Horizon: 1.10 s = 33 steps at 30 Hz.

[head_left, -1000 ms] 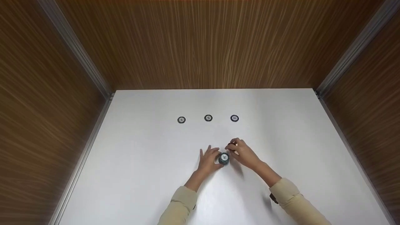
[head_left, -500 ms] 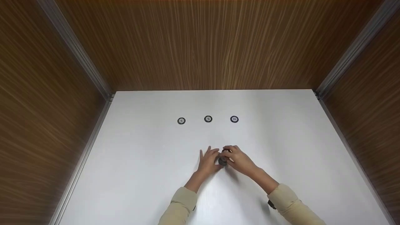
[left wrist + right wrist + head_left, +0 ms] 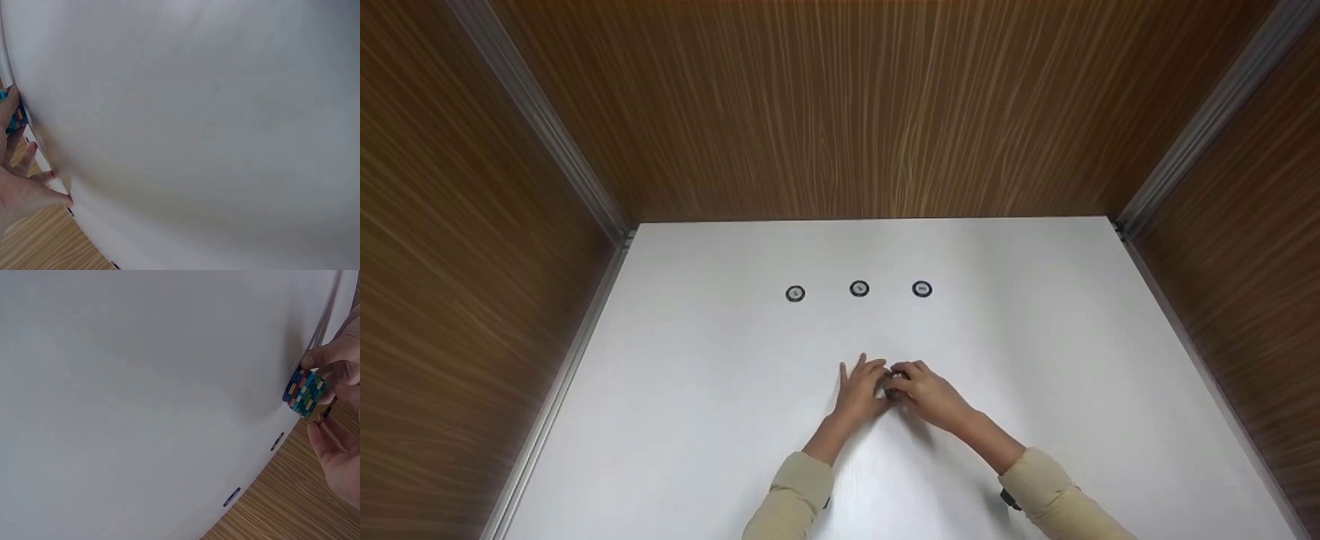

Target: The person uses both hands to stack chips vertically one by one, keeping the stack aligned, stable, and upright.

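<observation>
A short stack of poker chips with teal, blue and orange-red edges stands on the white table. My left hand grips it from the left between thumb and forefinger, the other fingers spread. Over its top, my right hand pinches a single poker chip. In the right wrist view this chip is held just off the end of the stack. From the head view my right fingers cover most of the stack. The left wrist view catches the stack at its left edge, partly behind fingers.
Beyond the hands, three poker chips lie flat in a spaced row: a left one, a middle one and a right one. Wood-grain panels enclose the white table at the back and sides.
My right hand has brought its chip leftward and down from beside the stack to over its top. My left hand has kept its grip on the stack.
</observation>
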### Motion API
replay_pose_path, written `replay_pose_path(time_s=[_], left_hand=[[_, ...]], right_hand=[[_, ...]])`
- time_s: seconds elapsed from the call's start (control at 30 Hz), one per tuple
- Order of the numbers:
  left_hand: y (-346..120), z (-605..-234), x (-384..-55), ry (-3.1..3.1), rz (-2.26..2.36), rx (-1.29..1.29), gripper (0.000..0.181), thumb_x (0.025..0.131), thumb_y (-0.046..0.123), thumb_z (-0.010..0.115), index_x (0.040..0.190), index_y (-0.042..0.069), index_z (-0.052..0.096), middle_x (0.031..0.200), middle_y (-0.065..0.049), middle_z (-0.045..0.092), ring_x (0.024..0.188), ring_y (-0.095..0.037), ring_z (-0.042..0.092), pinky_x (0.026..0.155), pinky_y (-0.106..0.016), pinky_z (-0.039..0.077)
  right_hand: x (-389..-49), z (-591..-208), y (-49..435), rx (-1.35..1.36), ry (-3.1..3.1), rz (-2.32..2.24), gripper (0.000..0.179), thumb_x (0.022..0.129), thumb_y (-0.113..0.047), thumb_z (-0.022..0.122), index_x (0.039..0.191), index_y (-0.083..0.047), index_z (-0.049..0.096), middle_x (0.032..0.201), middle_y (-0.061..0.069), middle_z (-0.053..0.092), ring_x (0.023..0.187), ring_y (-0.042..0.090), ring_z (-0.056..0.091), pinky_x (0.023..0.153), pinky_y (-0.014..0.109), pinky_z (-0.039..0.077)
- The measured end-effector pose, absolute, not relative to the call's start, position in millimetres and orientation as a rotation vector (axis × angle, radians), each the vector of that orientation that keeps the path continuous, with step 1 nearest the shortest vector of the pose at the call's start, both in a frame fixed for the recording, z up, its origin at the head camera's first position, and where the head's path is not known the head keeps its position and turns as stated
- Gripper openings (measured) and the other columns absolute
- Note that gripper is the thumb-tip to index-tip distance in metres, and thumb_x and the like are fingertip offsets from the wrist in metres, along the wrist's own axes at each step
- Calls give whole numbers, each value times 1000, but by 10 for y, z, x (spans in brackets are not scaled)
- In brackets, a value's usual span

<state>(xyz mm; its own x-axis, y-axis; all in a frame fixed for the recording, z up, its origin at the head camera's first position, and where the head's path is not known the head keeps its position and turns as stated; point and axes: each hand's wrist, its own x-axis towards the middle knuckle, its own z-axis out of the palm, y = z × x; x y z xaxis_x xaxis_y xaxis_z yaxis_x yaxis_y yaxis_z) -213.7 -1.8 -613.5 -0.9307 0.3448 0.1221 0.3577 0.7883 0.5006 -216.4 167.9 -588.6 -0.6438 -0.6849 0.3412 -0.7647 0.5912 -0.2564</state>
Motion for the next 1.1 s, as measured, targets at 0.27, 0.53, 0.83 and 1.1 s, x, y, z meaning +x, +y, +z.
replay_pose_path(time_s=[0.27, 0.53, 0.83, 1.1], left_hand=[[-1, -6143, -2137, -2949, -812, -567, 43, 77, 35, 73, 112, 14, 62, 128, -4, 52, 128, -35, 33, 100, -64, 16], [1, -6163, -2145, -2943, -824, -574, 43, 76, 35, 73, 112, 15, 62, 129, -3, 51, 128, -35, 33, 100, -65, 14], [1, -6158, -2141, -2961, -846, -564, 44, 76, 36, 73, 112, 14, 61, 129, -3, 51, 129, -35, 31, 101, -64, 13], [-13, -6149, -2139, -2956, -826, -582, 45, 77, 35, 73, 114, 14, 61, 129, -4, 50, 128, -35, 32, 101, -64, 14]], right_hand=[[-2146, -5901, 1671, 1216, -2624, 490, 23, 79, -3, 70, 102, -9, 68, 110, 12, 57, 100, 25, 54, 81, 34, 50], [-2165, -5943, 1679, 1222, -2582, 448, 24, 78, -2, 71, 101, -8, 67, 109, 13, 57, 99, 26, 54, 78, 34, 51], [-2176, -5969, 1676, 1208, -2607, 475, 26, 79, -3, 70, 105, -8, 66, 110, 13, 57, 98, 26, 54, 78, 36, 51], [-2180, -5970, 1665, 1190, -2621, 493, 25, 80, -7, 70, 105, -10, 66, 110, 13, 57, 98, 26, 54, 79, 36, 51]])
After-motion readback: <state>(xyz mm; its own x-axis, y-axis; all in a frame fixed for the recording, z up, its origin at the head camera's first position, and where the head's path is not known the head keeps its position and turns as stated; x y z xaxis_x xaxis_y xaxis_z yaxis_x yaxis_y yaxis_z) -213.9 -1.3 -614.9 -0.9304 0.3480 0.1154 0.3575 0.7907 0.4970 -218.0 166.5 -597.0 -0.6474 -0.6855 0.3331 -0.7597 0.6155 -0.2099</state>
